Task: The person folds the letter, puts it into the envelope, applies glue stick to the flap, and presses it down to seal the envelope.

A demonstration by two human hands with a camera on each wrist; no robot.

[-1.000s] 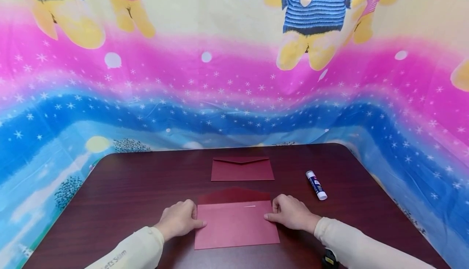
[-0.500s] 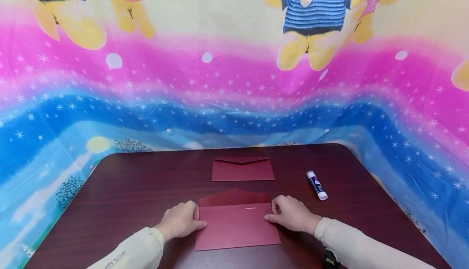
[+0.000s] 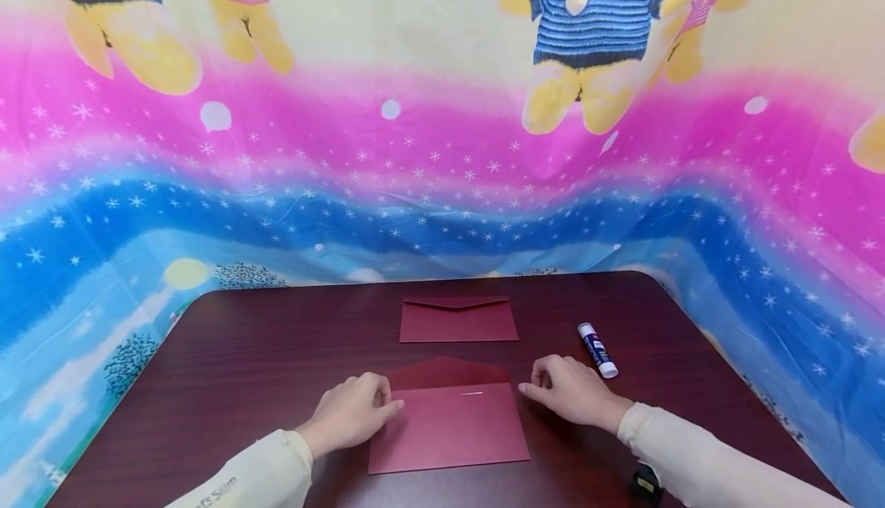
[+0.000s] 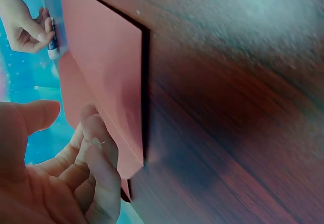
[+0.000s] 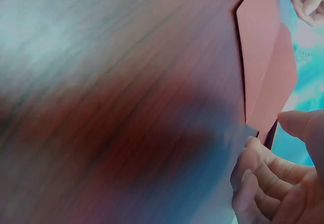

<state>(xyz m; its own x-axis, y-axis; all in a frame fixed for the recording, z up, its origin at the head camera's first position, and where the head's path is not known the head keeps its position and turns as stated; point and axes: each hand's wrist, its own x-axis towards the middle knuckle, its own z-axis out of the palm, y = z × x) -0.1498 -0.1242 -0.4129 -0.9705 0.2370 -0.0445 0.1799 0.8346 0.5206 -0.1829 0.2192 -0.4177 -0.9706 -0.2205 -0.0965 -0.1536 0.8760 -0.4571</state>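
Note:
A dark red envelope (image 3: 449, 427) lies on the table nearest the person, its pointed flap (image 3: 445, 372) unfolded toward the back. Over its left edge hovers the left hand (image 3: 353, 410), with loosely bent fingers and the thumb apart from them. Nothing sits between that thumb and the fingers in the left wrist view, where the envelope (image 4: 109, 67) lies beyond them. The right hand (image 3: 574, 391) is just off the envelope's right edge, likewise loosely curled and holding nothing. In the right wrist view its fingers (image 5: 276, 176) are beside the envelope's corner.
Farther back lies a second red envelope (image 3: 459, 325), its flap folded down. A glue stick (image 3: 598, 350) with white ends and a blue label lies to the right, beyond the right hand. A printed cloth (image 3: 442, 147) hangs around the back and sides of the brown table (image 3: 242, 354).
Both hands have let go of the near envelope's side edges. The right hand has moved right and slightly back; the left has lifted a little inward. The envelope stays nearly in place.

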